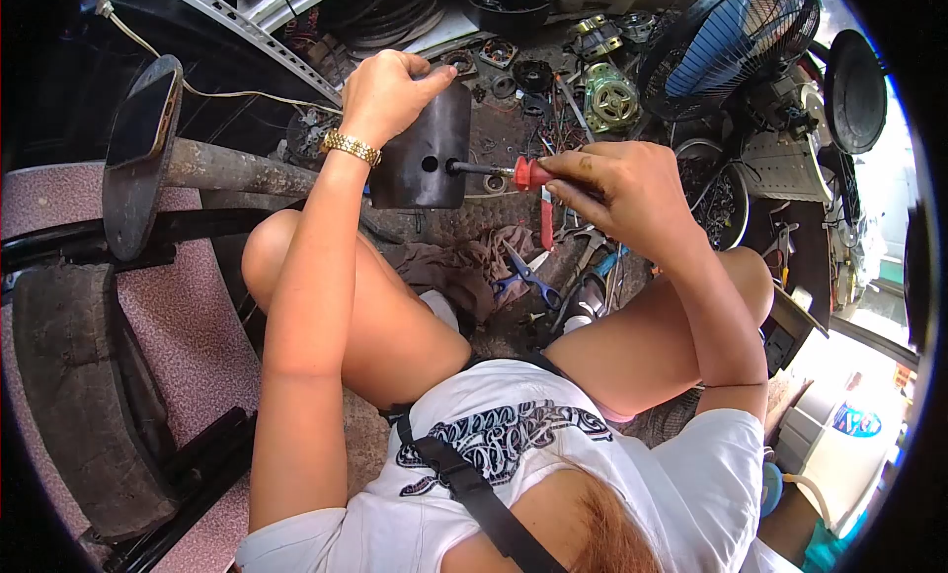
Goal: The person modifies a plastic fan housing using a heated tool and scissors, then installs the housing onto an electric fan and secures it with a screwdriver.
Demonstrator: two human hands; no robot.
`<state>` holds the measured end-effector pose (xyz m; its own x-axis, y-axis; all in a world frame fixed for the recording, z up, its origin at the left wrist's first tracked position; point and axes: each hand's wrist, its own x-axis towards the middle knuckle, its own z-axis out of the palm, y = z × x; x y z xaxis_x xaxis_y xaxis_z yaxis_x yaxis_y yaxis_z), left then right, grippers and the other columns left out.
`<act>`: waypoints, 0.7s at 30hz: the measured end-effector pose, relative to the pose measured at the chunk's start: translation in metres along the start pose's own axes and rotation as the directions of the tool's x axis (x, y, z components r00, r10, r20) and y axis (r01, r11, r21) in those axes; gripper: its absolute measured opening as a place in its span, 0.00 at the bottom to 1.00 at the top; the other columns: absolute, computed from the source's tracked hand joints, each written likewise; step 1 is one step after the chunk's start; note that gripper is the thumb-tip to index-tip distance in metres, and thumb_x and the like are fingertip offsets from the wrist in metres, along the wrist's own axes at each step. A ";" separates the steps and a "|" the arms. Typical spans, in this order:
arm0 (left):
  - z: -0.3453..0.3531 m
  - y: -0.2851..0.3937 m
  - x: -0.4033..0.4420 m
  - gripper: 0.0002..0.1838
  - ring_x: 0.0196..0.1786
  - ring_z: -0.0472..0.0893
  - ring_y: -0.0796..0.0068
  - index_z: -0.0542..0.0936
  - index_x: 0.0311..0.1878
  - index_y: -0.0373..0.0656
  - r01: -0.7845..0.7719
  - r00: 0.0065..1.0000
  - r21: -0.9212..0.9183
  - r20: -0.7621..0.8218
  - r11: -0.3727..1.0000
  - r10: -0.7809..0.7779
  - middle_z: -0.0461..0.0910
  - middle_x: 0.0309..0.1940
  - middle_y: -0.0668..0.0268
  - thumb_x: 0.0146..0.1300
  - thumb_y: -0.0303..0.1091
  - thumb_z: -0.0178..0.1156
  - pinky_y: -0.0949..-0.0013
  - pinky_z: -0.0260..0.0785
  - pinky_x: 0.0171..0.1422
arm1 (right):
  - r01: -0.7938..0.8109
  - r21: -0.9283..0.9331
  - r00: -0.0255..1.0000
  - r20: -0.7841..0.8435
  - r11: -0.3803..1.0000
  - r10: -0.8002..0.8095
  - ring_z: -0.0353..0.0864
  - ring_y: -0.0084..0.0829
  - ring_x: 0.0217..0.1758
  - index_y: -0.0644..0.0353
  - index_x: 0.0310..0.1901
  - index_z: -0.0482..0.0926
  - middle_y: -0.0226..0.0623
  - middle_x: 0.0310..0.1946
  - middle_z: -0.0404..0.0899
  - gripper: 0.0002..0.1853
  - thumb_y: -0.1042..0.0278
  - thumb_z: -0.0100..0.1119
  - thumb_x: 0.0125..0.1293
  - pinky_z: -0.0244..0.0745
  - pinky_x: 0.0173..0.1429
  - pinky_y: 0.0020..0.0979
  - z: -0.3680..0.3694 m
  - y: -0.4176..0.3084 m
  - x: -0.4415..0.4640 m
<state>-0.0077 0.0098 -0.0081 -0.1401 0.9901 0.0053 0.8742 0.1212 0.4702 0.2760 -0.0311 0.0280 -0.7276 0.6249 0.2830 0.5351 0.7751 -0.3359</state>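
Observation:
My left hand [387, 97] grips the far end of a dark, hollow-looking cylinder [427, 143], holding it up in front of my knees. Two round holes show in the side of this cylinder. My right hand [632, 193] is closed around the red handle of a screwdriver [528, 174]. Its shaft points left and its tip meets the right-hand hole; how deep it goes in, I cannot tell. On the floor below lie blue-handled scissors [526, 277], a brown cloth [456, 267] and a hammer [585, 257].
A blue-bladed fan [733, 40] stands at the back right, near a green motor part [611, 98] and a bowl of small metal pieces [726, 212]. To the left, a phone [146, 119] rests on a round plate on a post. Wires and parts litter the floor.

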 end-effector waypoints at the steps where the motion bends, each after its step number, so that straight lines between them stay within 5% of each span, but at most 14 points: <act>1: -0.003 0.003 -0.001 0.29 0.39 0.86 0.54 0.88 0.42 0.42 0.012 1.000 0.047 0.007 0.999 -0.012 0.86 0.31 0.52 0.55 0.61 0.64 0.60 0.76 0.48 | -0.010 -0.006 0.999 0.031 1.000 0.011 0.83 0.38 0.29 0.51 0.41 0.86 0.34 0.28 0.84 0.10 0.60 0.66 0.60 0.75 0.31 0.36 -0.004 -0.001 -0.001; 6: 0.001 -0.010 0.002 0.28 0.40 0.86 0.55 0.88 0.42 0.42 -0.014 0.999 -0.030 -0.052 0.999 0.012 0.86 0.32 0.53 0.54 0.61 0.65 0.59 0.76 0.48 | -0.077 0.001 0.994 0.082 0.997 0.077 0.85 0.38 0.32 0.53 0.41 0.86 0.35 0.34 0.86 0.10 0.63 0.67 0.59 0.77 0.34 0.33 -0.008 0.001 -0.007; 8: 0.002 -0.012 0.002 0.28 0.40 0.86 0.56 0.88 0.41 0.43 -0.010 0.999 0.016 -0.050 1.000 0.011 0.86 0.31 0.54 0.54 0.60 0.65 0.59 0.76 0.48 | -0.034 0.046 0.999 0.003 0.998 0.034 0.82 0.39 0.29 0.50 0.41 0.85 0.32 0.27 0.82 0.09 0.60 0.64 0.61 0.74 0.31 0.38 -0.004 0.005 -0.010; 21: 0.003 -0.001 0.001 0.28 0.38 0.86 0.57 0.89 0.41 0.45 0.014 1.000 0.053 0.003 0.998 -0.014 0.86 0.28 0.57 0.55 0.62 0.63 0.59 0.76 0.47 | -0.033 -0.012 0.999 0.006 0.999 0.033 0.81 0.37 0.27 0.52 0.43 0.86 0.34 0.26 0.80 0.10 0.64 0.66 0.61 0.74 0.30 0.35 0.000 -0.001 -0.006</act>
<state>-0.0076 0.0110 -0.0114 -0.1510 0.9885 -0.0045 0.8957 0.1388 0.4225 0.2801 -0.0356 0.0261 -0.7122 0.6495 0.2663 0.5640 0.7553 -0.3339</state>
